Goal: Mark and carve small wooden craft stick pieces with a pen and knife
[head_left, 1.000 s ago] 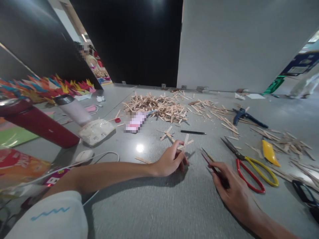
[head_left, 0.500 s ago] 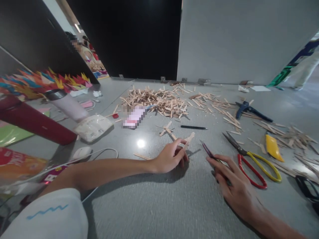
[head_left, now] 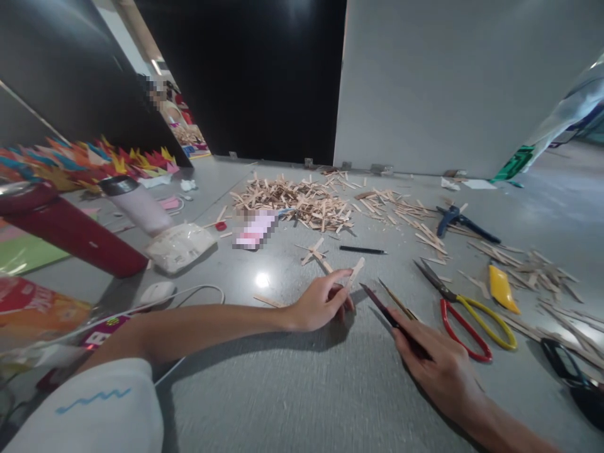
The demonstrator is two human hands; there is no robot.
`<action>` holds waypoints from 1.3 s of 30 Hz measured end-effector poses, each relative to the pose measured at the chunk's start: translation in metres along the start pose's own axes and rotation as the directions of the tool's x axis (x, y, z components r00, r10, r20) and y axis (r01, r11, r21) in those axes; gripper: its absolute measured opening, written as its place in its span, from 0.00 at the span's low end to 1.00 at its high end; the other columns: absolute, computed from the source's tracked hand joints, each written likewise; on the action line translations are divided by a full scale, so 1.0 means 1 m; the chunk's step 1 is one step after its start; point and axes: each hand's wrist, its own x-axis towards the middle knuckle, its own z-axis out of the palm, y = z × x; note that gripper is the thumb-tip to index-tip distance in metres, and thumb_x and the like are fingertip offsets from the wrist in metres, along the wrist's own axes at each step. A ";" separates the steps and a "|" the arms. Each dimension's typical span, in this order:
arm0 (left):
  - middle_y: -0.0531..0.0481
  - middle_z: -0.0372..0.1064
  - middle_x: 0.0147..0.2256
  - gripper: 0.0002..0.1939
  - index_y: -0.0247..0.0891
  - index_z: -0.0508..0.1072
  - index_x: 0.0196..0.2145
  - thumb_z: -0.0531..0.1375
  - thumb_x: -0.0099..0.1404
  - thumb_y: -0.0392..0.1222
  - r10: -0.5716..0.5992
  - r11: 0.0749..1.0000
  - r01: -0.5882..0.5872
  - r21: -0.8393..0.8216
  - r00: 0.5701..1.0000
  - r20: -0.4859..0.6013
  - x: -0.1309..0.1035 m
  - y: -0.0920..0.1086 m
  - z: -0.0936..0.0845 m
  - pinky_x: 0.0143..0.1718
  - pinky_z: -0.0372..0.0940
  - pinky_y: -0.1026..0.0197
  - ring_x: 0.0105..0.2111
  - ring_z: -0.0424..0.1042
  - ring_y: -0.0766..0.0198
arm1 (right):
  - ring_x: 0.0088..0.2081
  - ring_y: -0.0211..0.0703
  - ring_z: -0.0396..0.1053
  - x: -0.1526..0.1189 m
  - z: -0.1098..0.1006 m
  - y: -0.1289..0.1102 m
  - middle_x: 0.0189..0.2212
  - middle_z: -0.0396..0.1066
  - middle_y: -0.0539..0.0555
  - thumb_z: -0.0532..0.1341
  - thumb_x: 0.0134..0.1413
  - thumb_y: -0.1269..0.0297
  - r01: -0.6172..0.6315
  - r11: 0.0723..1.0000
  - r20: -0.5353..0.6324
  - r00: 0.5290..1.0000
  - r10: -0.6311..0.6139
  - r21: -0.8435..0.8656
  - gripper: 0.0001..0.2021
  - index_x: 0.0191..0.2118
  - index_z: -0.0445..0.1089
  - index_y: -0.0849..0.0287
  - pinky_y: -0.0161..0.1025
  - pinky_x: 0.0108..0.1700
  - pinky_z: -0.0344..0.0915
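Between thumb and fingers, my left hand (head_left: 323, 301) pinches a small pale wooden piece (head_left: 357, 272), its tip pointing up and away. My right hand (head_left: 436, 362) is closed round a dark pointed tool (head_left: 377, 305), whose tip aims at the wooden piece with a gap between them. Beside it a thin brass-coloured tool (head_left: 395, 299) also sticks out from the right hand's fingers. A cross of wooden sticks (head_left: 314, 253) lies just beyond my left hand. Right of my right hand are scissors (head_left: 455, 296) with one red and one yellow handle.
Behind is a heap of wooden bits (head_left: 302, 204), with a black pen (head_left: 363, 250) and a phone (head_left: 256, 229) before it. Blue pliers (head_left: 455, 220) and a yellow tool (head_left: 503, 288) lie right. Left stand out a red bottle (head_left: 89, 239), a plastic packet (head_left: 182, 246) and a white cable (head_left: 198, 286).
The dark tool in my right hand has swung left, nearer the wooden piece, and the brass-coloured tool now shows apart from it. My left hand keeps its pinch. The view has shifted slightly.
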 end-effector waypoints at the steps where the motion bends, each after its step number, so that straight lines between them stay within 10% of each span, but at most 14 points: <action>1: 0.49 0.76 0.32 0.28 0.35 0.64 0.70 0.57 0.78 0.50 0.007 1.000 -0.007 0.008 1.000 0.000 0.000 0.001 0.000 0.26 0.66 0.67 0.23 0.72 0.67 | 0.39 0.47 0.87 0.000 0.000 0.000 0.45 0.87 0.57 0.58 0.75 0.64 -0.010 1.000 -0.005 1.000 0.010 0.000 0.18 0.61 0.80 0.54 0.38 0.41 0.84; 39: 0.47 0.77 0.31 0.27 0.31 0.70 0.68 0.55 0.77 0.42 0.032 0.996 -0.035 0.087 0.999 0.039 0.000 0.004 0.000 0.29 0.67 0.65 0.23 0.71 0.66 | 0.28 0.42 0.82 0.004 -0.001 -0.002 0.36 0.86 0.57 0.56 0.76 0.66 -0.004 1.000 0.026 1.000 0.003 0.015 0.18 0.59 0.81 0.59 0.33 0.31 0.79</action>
